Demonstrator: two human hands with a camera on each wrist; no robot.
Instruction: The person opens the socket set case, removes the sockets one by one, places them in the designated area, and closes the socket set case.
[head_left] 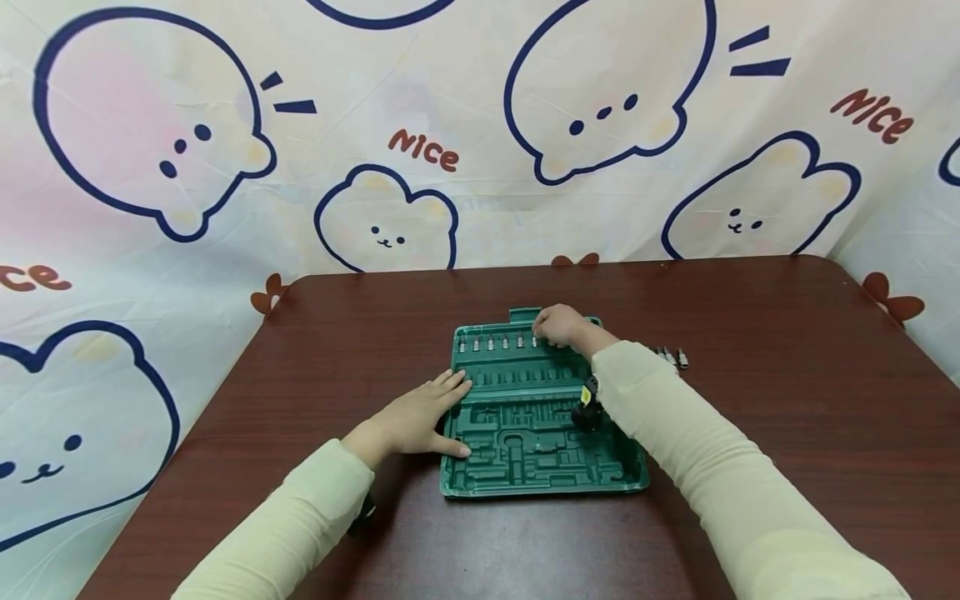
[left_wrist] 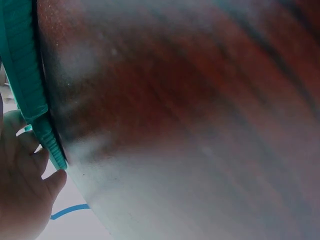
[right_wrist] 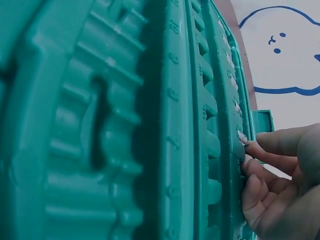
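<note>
A green moulded tool case lies opened flat on the table. My left hand rests on its left edge with fingers spread, and in the left wrist view fingers show beside the case's side. At the far row of slots, my right hand bends its fingers over a small metal bit. In the right wrist view, thumb and forefinger pinch at that bit. Several similar bits sit upright along the row to its left. The right hand's palm side hides the row's right end.
Several loose metal bits lie on the brown table right of the case, partly behind the right sleeve. A black wrist camera with a yellow label hangs over the case. Behind the table hangs a patterned cloth.
</note>
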